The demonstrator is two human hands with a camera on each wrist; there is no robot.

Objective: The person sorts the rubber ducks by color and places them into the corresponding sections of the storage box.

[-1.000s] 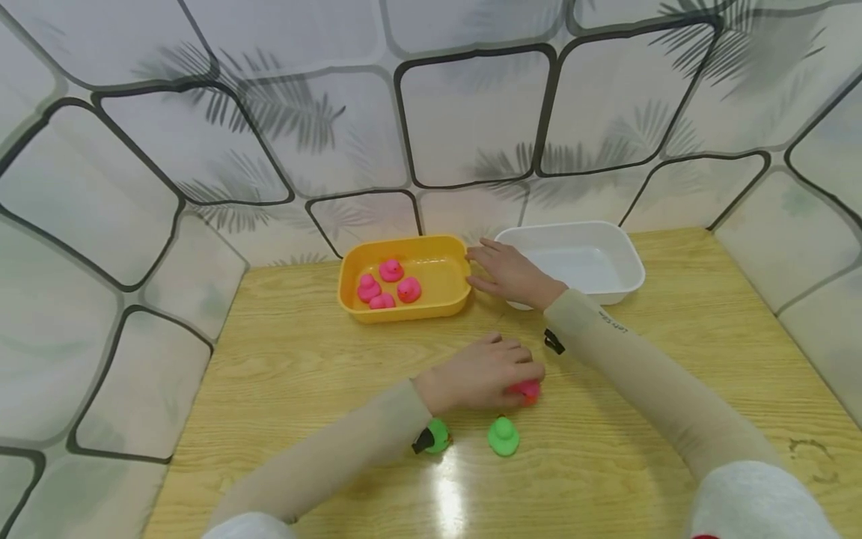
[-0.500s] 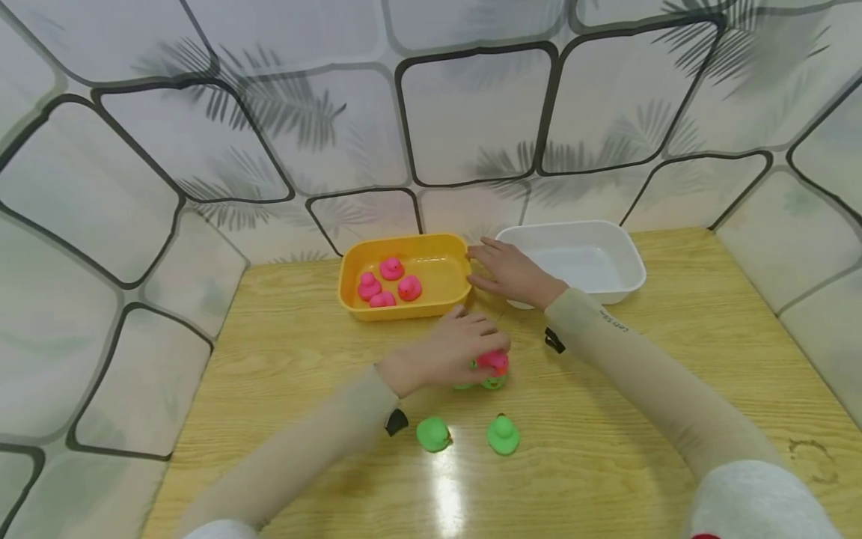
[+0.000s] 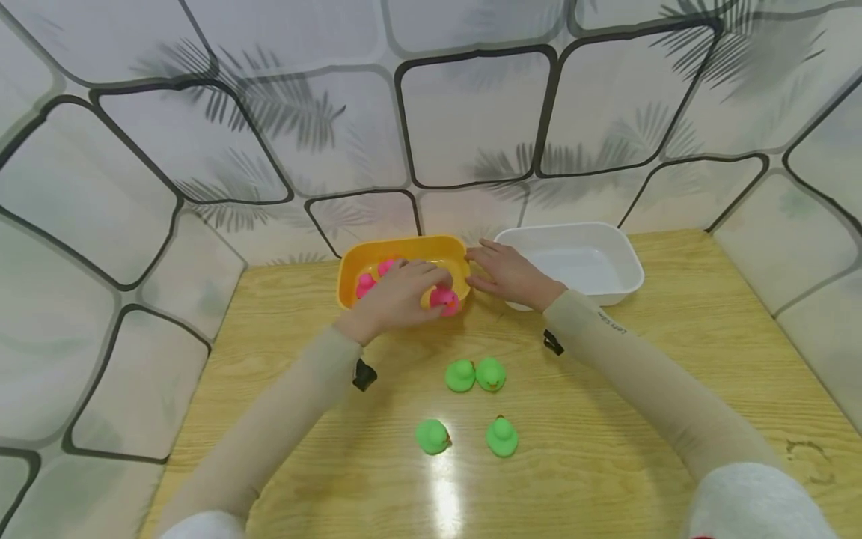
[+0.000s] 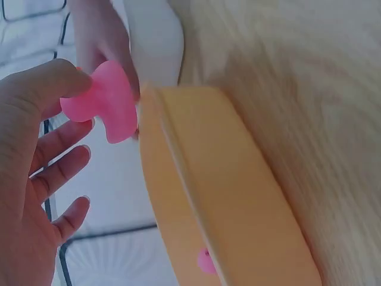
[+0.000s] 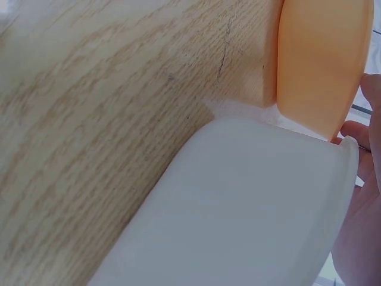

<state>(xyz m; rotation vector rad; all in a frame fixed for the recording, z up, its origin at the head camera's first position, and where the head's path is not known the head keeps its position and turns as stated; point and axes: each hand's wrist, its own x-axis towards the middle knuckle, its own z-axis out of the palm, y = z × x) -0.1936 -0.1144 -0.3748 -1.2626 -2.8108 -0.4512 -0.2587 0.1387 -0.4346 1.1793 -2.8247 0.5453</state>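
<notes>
My left hand (image 3: 399, 296) holds a pink rubber duck (image 3: 445, 301) between thumb and fingers over the front right of the yellow tub (image 3: 441, 251). In the left wrist view the duck (image 4: 110, 101) is pinched above the tub's rim, with the other fingers spread. Other pink ducks (image 3: 366, 284) lie inside the tub, partly hidden by that hand. My right hand (image 3: 513, 277) reaches across the white tub's (image 3: 572, 258) left end, its extended fingers touching the yellow tub's right end. The right wrist view shows those fingertips at the yellow tub's rim (image 5: 321, 59), beside the white tub.
On the wooden table (image 3: 592, 449), several green rubber ducks stand nearer to me, among them a back pair (image 3: 461, 376) close together and a front right one (image 3: 501, 436). Behind both tubs rises a patterned fabric wall (image 3: 471, 120).
My left hand has carried the pink duck from the table leftward and away from me to above the yellow tub, uncovering two green ducks. The right hand has stayed in place.
</notes>
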